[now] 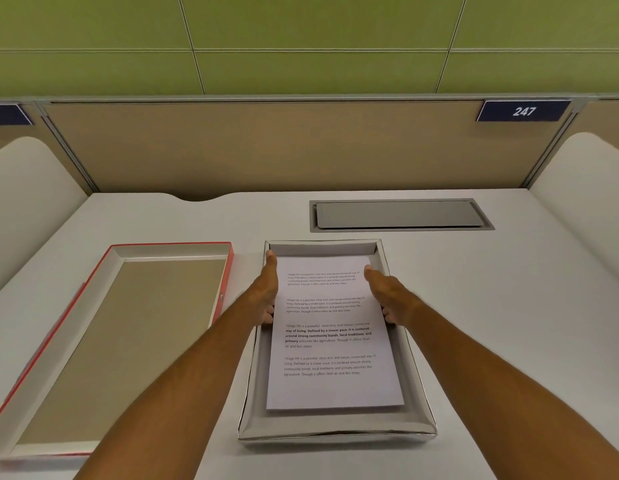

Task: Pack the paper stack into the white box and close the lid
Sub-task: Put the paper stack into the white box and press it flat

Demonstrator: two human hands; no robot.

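The white box (336,429) lies open in the middle of the desk, long side pointing away from me. Inside it sits the paper stack (330,382), its top sheet printed with several text paragraphs. My left hand (266,292) grips the stack's left edge near the far end, thumb on top and fingers curled beneath. On the opposite edge my right hand (387,292) holds it the same way. The lid (103,344), red outside and tan inside, rests upside down to the left of the box.
A grey recessed cable hatch (400,215) sits in the desk behind the box. A tan partition (266,147) with a "247" label (524,111) closes the back. White side panels (585,188) flank the desk.
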